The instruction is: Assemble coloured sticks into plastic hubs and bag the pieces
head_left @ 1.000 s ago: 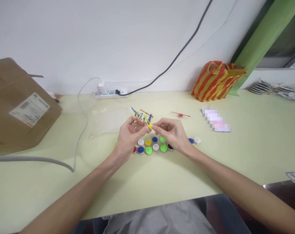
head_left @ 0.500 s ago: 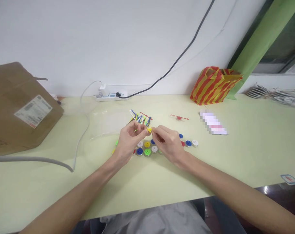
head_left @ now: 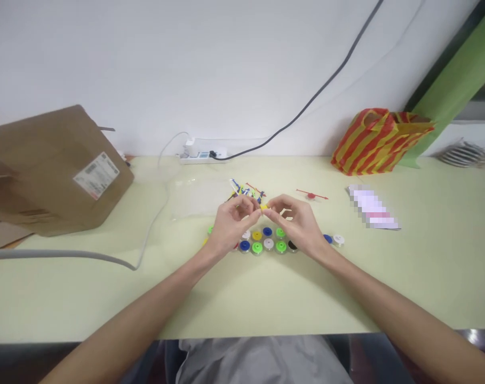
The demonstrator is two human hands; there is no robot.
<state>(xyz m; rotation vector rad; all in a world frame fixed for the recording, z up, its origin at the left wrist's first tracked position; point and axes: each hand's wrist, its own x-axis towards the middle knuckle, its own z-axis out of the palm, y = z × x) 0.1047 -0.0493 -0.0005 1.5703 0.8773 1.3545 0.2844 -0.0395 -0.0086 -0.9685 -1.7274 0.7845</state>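
Looks like the left hand (head_left: 233, 225) and right hand (head_left: 295, 221) have their fingers pinched narrow on a tiny yellow plastic piece (head_left: 263, 206) above the row of colored discs (head_left: 268, 244) on the bench (head_left: 418, 277), and something that light and stiff seems easiest held right at the tips.

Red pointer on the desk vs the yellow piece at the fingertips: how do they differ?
The red pointer lies on the desk, while the yellow piece is pinched between the left hand and right hand. The pointer is long and thin with a central hub; the yellow piece is short and stubby. Both are small, bright parts.
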